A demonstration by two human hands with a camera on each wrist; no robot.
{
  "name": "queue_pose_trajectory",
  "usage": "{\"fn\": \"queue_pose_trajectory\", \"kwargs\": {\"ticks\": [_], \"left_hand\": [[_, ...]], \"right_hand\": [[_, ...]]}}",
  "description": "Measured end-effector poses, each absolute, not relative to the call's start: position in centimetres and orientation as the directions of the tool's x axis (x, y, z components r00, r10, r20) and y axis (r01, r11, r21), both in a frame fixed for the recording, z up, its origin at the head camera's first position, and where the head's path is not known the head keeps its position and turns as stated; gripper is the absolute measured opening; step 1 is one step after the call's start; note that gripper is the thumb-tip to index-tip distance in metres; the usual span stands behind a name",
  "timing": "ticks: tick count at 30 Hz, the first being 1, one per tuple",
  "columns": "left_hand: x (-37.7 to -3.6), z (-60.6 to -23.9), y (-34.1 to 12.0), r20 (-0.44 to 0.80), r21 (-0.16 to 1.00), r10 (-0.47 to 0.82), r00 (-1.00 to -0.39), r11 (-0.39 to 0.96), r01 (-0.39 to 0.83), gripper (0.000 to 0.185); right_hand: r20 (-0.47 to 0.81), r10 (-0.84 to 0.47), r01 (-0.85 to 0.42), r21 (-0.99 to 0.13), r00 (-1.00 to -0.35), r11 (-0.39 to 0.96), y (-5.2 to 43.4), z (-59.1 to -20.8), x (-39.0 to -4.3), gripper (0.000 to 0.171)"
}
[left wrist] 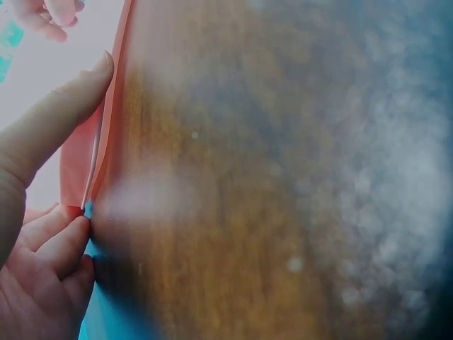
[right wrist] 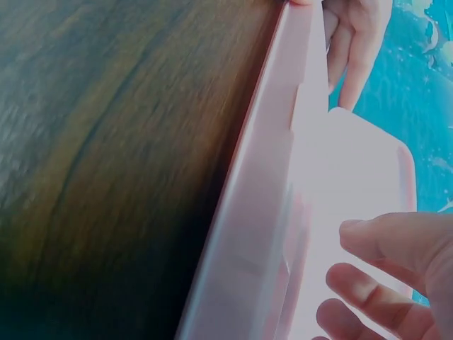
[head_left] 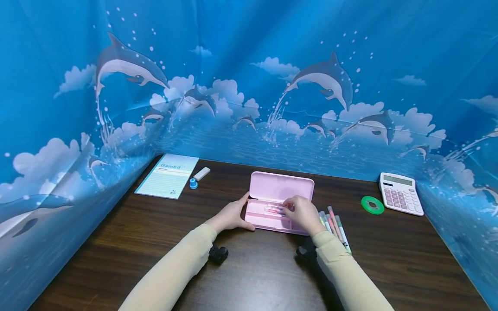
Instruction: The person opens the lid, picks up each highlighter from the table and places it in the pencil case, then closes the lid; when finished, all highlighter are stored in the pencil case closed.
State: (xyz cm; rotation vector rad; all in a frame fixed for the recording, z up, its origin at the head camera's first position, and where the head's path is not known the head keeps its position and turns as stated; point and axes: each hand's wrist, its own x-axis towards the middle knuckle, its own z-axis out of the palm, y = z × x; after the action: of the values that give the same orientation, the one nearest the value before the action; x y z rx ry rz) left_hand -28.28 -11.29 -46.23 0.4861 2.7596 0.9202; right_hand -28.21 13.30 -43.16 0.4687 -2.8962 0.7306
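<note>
A pink pencil case (head_left: 278, 203) lies open at the centre of the dark wooden worktop (head_left: 136, 233), its lid tipped back toward twelve o'clock. The left hand (head_left: 230, 215) grips the case's nine o'clock end, thumb along the edge and fingers (left wrist: 56, 241) curled at the near corner. The right hand (head_left: 304, 212) reaches into the tray, its fingers grasping a pink pen (head_left: 273, 210) that lies inside.

Just at three o'clock of the case, partly covered by the right wrist, lies a bunch of coloured markers (head_left: 333, 223). Farther toward three sit a green tape roll (head_left: 372, 204) and a white calculator (head_left: 400, 193). Toward ten o'clock are a notebook (head_left: 167, 181), a white eraser (head_left: 201, 173) and a small blue sharpener (head_left: 193, 183). A dolphin-printed blue cloth (head_left: 249, 86) walls the worktop.
</note>
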Motion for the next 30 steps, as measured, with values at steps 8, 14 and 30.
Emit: {"fn": "queue_pose_trajectory", "kwargs": {"ticks": [8,14,30], "left_hand": [[-28.3,-46.0,-11.2,-0.085,0.603,0.356,-0.931,0.762,0.237,0.119],[-28.1,-46.0,-11.1,-0.082,0.610,0.357,-0.931,0.756,0.236,0.119],[-28.0,-46.0,-11.2,-0.076,0.618,0.356,-0.932,0.750,0.236,0.118]], "right_hand": [[0.230,-0.252,-0.332,-0.443,-0.940,0.833,14.6,-42.8,-27.7,0.006],[0.269,-0.254,-0.351,-0.429,-0.929,0.832,15.9,-42.4,-27.1,0.004],[0.191,-0.137,-0.210,-0.444,-0.972,0.871,20.5,-42.8,-25.6,0.013]]}}
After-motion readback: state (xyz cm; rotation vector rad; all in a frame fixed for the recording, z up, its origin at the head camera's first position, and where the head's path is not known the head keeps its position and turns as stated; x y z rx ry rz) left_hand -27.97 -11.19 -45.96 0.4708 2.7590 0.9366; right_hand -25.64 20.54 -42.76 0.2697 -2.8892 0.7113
